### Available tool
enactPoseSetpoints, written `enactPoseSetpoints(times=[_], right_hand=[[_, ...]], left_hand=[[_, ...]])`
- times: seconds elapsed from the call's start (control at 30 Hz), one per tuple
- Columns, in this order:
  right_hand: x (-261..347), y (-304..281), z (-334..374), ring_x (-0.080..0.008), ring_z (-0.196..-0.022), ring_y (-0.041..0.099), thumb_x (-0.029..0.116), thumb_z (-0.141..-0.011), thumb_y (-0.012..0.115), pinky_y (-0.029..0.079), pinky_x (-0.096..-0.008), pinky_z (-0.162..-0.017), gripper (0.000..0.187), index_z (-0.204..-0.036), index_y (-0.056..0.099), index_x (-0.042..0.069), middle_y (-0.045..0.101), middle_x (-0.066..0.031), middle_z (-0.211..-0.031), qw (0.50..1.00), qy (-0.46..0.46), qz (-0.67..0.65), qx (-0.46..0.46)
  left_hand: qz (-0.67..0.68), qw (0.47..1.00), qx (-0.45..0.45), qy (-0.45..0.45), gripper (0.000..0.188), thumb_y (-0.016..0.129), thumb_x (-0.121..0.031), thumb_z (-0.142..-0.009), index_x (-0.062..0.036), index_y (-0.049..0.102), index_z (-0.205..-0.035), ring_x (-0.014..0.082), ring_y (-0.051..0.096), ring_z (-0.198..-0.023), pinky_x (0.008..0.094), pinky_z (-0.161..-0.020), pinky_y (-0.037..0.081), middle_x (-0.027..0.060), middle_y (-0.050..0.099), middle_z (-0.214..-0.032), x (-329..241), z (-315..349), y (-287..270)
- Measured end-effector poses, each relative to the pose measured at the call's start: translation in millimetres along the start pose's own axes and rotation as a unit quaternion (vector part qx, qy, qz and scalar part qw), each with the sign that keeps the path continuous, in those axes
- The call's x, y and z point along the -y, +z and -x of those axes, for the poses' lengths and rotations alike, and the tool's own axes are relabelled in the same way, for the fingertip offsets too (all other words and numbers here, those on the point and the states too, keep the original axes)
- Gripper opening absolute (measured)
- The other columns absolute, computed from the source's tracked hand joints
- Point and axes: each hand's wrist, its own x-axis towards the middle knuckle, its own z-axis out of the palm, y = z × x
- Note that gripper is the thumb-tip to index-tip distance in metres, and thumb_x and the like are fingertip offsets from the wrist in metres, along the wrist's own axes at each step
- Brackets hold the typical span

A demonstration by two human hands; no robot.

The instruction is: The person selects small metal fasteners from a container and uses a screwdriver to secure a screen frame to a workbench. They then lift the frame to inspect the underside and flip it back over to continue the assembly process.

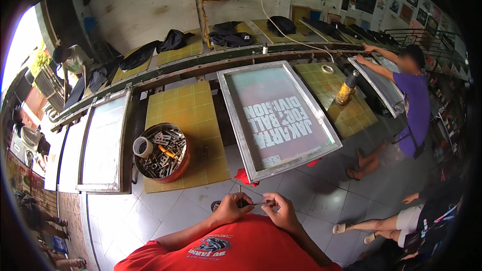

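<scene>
Close in front of my red shirt, my left hand [233,209] and my right hand [282,213] are both closed, fingertips pinched. A small, thin, dark metal-looking piece [259,204] spans the short gap between them; its exact kind is too small to tell. Beyond my hands lies a metal-framed printing screen [244,156] with pale lettering on its mesh, and red cloth [242,175] shows under its near edge. To the left, a round tub [173,174] full of metal hardware sits on a yellow board, with a tape roll [143,147] and a yellow-handled tool [167,151] on top.
Another framed screen [103,143] lies far left. On the right-hand yellow board [364,120] are a yellow bottle [346,89] and a tape roll [327,70]. A person in purple [414,100] handles a screen at right. Dark garments [228,35] cover boards behind the long rail.
</scene>
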Motion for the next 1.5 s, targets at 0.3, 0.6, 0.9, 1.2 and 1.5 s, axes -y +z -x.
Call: enactPoseSetpoints(times=[0.3, 0.6, 0.9, 1.2, 1.5], right_hand=[[-3.2, -0.8, -19.0, -0.0093, -0.062, 0.057, 0.008, -0.087, 0.062, 0.045, -0.0237, -0.056, 0.013, -0.092, 0.061, -0.003, 0.063, -0.0077, -0.076, 0.988, 0.054, 0.061, 0.133], [-14.9, 19.9, -40.0, -0.0148, -0.056, 0.06, 0.017, -0.088, 0.062, 0.046, -0.0277, -0.051, 0.017, -0.09, 0.062, 0.001, 0.063, -0.0081, -0.072, 0.948, 0.031, 0.22, 0.228], [-0.3, 73.0, -78.7, -0.0218, -0.058, 0.059, 0.009, -0.083, 0.064, 0.044, -0.031, -0.052, 0.008, -0.086, 0.061, 0.001, 0.061, -0.0119, -0.069, 0.984, -0.046, 0.046, 0.166], [12.8, 142.5, -114.7, -0.0239, -0.056, 0.058, 0.02, -0.086, 0.062, 0.043, -0.0316, -0.05, 0.021, -0.076, 0.06, 0.001, 0.059, -0.0115, -0.065, 0.962, -0.064, 0.118, 0.238], [8.6, 205.8, -138.2, -0.0255, -0.065, 0.064, 0.024, -0.09, 0.057, 0.049, -0.0318, -0.057, 0.023, -0.089, 0.062, 0.001, 0.064, -0.0127, -0.079, 0.915, -0.099, 0.19, 0.343]], left_hand=[[0.008, 1.0, -0.017, -0.006, 0.011, 0.07, -0.009, -0.081, -0.0019, 0.062, -0.085, 0.0029, 0.052, -0.065, 0.0198, -0.056, 0.042, -0.0028, 0.06, -0.071, -11.8, 2.5, -7.1], [0.057, 0.998, -0.012, -0.016, 0.012, 0.066, -0.006, -0.084, -0.0006, 0.058, -0.09, 0.0065, 0.059, -0.073, 0.021, -0.065, 0.049, 0.0023, 0.063, -0.081, -19.2, 8.4, -28.4], [0.182, 0.982, -0.053, -0.012, 0.008, 0.067, -0.004, -0.083, -0.0018, 0.06, -0.086, 0.0073, 0.059, -0.072, 0.0215, -0.065, 0.049, 0.0026, 0.064, -0.081, -7.9, 8.4, -77.4], [0.059, 0.988, -0.113, 0.09, 0.009, 0.069, -0.005, -0.08, -0.0007, 0.061, -0.082, 0.0058, 0.058, -0.07, 0.0214, -0.062, 0.048, 0.0018, 0.064, -0.077, -3.4, 11.2, -149.1], [-0.027, 0.986, -0.147, 0.079, 0.007, 0.066, 0.002, -0.08, 0.0005, 0.06, -0.082, 0.0076, 0.059, -0.08, 0.0219, -0.071, 0.049, 0.0024, 0.063, -0.085, -10.8, 39.4, -210.4]])
